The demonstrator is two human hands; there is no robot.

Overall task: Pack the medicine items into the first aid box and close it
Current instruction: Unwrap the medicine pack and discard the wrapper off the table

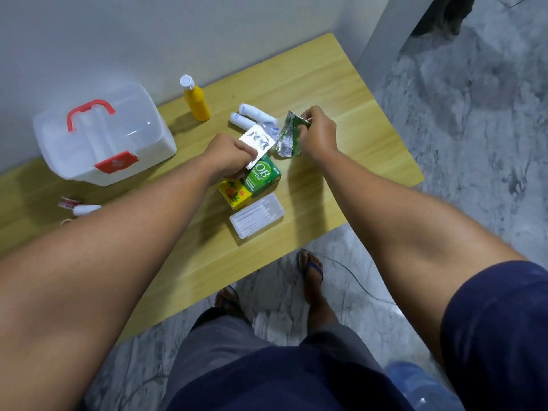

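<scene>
- On the wooden table [341, 93], far left, the first aid box [103, 134] sits closed.
- Left hand [228, 157] grips a silver pill strip [257, 143].
- Right hand [317, 133] pinches a green pill strip [289, 137].

Closed clear first aid box [103, 137] — red handle, red latch — stands left of scattered medicine items [252, 179].

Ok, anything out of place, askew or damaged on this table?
Nothing spilled or broken. The first aid box sits askew to the table edge, lid shut, nothing packed yet. The left hand holds a silver strip, the right hand a crumpled green strip.
</scene>
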